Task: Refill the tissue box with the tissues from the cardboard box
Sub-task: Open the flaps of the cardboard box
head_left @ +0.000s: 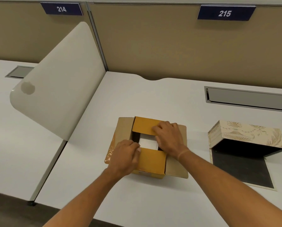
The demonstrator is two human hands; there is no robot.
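A brown cardboard box point(151, 163) sits in the middle of the white desk, its yellow-brown flaps folded partly inward. White tissues point(147, 141) show through the square gap between the flaps. My left hand point(125, 157) rests on the box's left side with its fingertips at the near flap's edge. My right hand point(169, 136) lies over the far flap and the right flap, thumb dipping into the gap. To the right lies the cream and gold patterned tissue box point(245, 136), lid raised, dark inside.
The white desk point(137, 95) ends at a tan partition wall with signs 214 and 215. A white curved divider panel point(58, 82) rises at the left. A grey cable tray slot point(250, 99) is set into the desk at the back right.
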